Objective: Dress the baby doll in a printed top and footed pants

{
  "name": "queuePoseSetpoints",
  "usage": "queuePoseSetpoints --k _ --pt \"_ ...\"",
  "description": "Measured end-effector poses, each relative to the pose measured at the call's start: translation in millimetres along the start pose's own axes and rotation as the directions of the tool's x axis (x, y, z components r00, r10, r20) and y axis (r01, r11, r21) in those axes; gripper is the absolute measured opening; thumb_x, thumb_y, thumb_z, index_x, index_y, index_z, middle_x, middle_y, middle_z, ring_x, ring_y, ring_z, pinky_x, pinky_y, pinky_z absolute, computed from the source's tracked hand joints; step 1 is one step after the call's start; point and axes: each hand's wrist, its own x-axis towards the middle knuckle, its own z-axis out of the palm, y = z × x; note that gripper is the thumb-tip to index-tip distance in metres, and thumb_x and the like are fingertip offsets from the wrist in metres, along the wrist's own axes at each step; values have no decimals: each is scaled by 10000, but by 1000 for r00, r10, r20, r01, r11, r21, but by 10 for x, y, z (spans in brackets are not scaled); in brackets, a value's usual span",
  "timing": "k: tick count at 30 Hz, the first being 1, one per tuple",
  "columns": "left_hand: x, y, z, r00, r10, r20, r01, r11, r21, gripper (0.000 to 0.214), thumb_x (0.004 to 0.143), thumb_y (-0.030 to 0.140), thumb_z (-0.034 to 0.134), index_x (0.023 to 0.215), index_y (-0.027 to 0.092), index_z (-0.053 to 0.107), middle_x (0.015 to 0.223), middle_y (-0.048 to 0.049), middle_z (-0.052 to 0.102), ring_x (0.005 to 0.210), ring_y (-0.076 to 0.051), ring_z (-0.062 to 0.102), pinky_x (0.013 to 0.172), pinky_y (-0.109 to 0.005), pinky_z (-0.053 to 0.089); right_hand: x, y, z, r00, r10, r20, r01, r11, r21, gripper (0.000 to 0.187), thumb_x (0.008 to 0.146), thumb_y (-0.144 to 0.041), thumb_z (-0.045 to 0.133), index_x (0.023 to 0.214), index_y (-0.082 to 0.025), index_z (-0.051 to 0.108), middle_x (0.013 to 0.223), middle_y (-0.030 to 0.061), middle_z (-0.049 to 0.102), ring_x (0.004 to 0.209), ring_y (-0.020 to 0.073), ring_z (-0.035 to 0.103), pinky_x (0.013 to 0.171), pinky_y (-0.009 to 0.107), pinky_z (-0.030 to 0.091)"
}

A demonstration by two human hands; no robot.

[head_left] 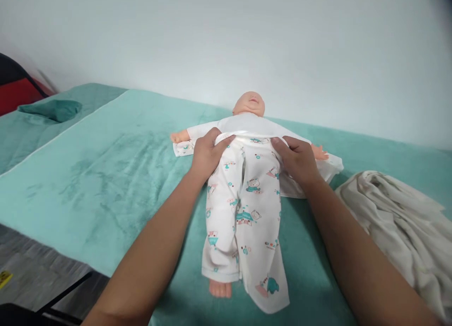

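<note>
A baby doll [248,104] lies on its back on a green padded bed, its head toward the wall and its arms spread. White printed pants [256,194] cover its legs; one foot shows below the hem on the left, and the other pant leg hides its foot. My left hand [208,152] pinches the waistband at its left side, thumb on top. Opposite it, my right hand [298,159] grips the waistband's right side. A white top [247,123] covers the doll's chest and arms, with printed cloth spread beneath both arms.
A crumpled cream cloth [399,227] lies on the bed [106,175] at the right. A dark green hollow [52,110] shows at the far left, near a red and black object [19,93]. The white wall [226,43] stands behind. Grey floor [31,250] shows at lower left.
</note>
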Motion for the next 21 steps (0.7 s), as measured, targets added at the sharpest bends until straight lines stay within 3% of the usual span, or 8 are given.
queuePoseSetpoints --k 2,4,6,9,14,16,19,21 --pt "-49 -12 -169 980 -20 198 24 999 -21 334 861 533 606 801 209 556 799 12 585 792 -172 548 719 -287 442 -47 35 -103 991 7 132 -7 1000 -1 454 863 -526 621 619 -223 387 609 -41 370 606 128 358 558 278 296" --pt "-139 -13 -349 908 -33 418 56 997 -44 399 770 522 712 1001 214 607 935 -1 627 845 -181 574 732 -283 456 -139 63 -193 967 7 255 -15 1000 28 364 781 -539 715 758 -219 543 709 -27 513 672 148 459 598 273 357" --pt "-272 -4 -464 860 -39 508 72 996 -46 609 658 472 811 1163 223 579 1047 -14 633 891 -192 583 751 -285 467 -284 65 -238 938 37 344 -49 998 27 441 680 -522 810 932 -220 611 820 -10 602 740 172 525 637 279 399" --pt "-501 17 -441 915 -57 400 64 998 -4 418 680 391 770 1013 203 602 953 -4 630 843 -185 565 731 -288 450 -538 9 -194 952 97 291 -77 994 -77 358 702 -484 793 856 -215 614 734 -29 570 697 163 498 632 283 385" --pt "-744 56 -292 989 -81 121 87 995 -42 168 782 345 627 819 210 534 774 28 556 750 -158 508 706 -287 426 -757 -90 -57 996 81 -43 -85 991 -105 252 785 -411 675 706 -217 535 669 -41 497 667 150 440 632 290 354" --pt "-790 76 -351 972 -75 221 102 988 -116 225 784 393 646 883 211 558 836 21 574 774 -159 521 712 -284 436 -794 -88 -82 994 109 13 -108 992 -63 200 784 -401 666 794 -219 583 723 -36 542 689 156 468 654 293 379" --pt "-874 103 -498 896 -27 443 101 984 -144 506 699 444 764 1111 214 580 999 -2 614 877 -182 564 768 -291 461 -896 -73 -183 954 128 272 -125 992 -28 293 783 -455 694 952 -223 636 771 -31 580 708 165 497 671 297 401" --pt "-956 107 -541 883 -22 469 77 992 -98 594 654 443 811 1150 213 577 1033 -11 624 912 -195 575 794 -299 464 -995 -75 -228 922 117 368 -122 992 -10 358 747 -490 747 956 -217 649 776 -27 590 715 168 501 666 293 398"
